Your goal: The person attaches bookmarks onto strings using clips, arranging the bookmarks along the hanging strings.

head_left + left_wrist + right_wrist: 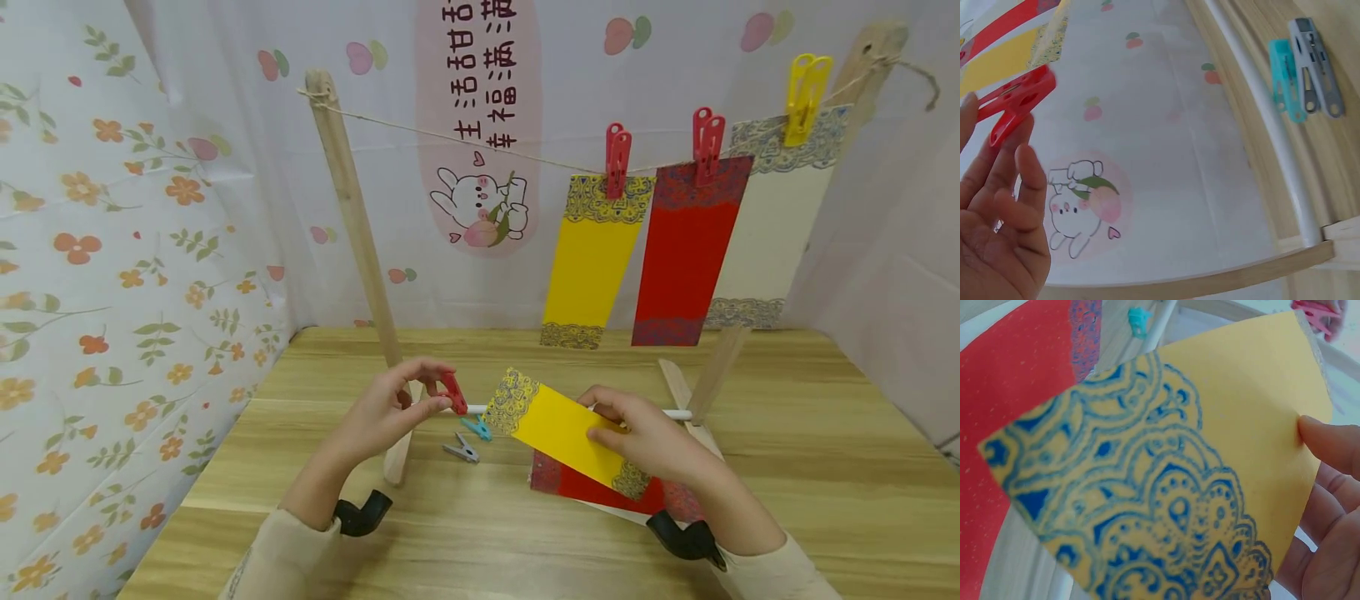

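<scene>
My left hand (401, 408) pinches a red clothespin (453, 392) between thumb and fingers, above the table's left part. In the left wrist view the same red clothespin (1019, 97) shows its two handles spread apart at the fingers. My right hand (637, 429) holds a yellow paper card (566, 425) with blue lace-like patterned ends, thumb on its face. The card is tilted, its far end pointing toward the left hand. Beneath it a red patterned card (558, 477) lies on the table, partly hidden, with a white edge under it.
A string (420, 127) runs between two wooden posts (352, 208). From it hang yellow (592, 267), red (686, 258) and white (765, 233) cards, held by red and yellow clothespins. A teal clothespin (477, 428) and a grey clothespin (462, 449) lie near the white rod (678, 414).
</scene>
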Available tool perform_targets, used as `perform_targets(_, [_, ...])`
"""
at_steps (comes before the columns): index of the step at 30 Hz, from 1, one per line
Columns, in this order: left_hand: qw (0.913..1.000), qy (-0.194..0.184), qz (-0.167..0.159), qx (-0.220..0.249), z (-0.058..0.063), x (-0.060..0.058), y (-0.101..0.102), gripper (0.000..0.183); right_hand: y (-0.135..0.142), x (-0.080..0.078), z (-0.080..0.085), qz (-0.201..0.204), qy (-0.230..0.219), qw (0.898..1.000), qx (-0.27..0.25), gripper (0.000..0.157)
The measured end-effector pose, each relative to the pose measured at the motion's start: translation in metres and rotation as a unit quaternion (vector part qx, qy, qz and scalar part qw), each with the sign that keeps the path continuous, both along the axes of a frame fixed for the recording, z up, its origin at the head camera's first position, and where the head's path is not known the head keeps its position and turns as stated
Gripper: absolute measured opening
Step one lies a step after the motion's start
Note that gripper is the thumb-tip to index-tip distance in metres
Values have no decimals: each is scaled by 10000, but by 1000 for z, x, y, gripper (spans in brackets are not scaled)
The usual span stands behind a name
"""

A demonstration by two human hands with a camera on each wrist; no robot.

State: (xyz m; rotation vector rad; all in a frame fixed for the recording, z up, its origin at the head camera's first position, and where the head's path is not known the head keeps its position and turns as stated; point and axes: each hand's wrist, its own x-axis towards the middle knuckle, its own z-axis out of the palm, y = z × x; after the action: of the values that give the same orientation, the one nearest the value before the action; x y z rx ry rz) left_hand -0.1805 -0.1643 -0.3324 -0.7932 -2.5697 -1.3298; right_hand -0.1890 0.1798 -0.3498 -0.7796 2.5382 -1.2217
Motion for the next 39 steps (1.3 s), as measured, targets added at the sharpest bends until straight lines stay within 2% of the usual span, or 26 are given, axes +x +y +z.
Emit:
perform_targets(6, [9990,383,140,202,13,-3,4,39,-3,2,6,-51,-35,9997,-249,24])
perform_targets(10, [9954,844,228,393,21,-4,5,47,-6,2,8,-107,34,9991,-413,23])
perform_targets(14, [9916,1186,201,471,27,-6,8,44,-8,2,9,-142,169,9979,-610,21])
perform_targets(23, [9839,1653,113,674,45,-17,18,41,-18,1,18,-456,371,9925,-1073,24])
perform_targets(31, [9764,1956,485,783,74,-22,27,38,-25,1,26,-655,513,9844,-1552,24])
perform_targets(35, [9740,2013,660,806,85,-23,29,38,-30,0,29,-822,489,9811,-1683,25])
perform_targets(39, [9680,2211,817,861,94,-24,32,37,-34,-1,31,-996,552,9757,-1874,26])
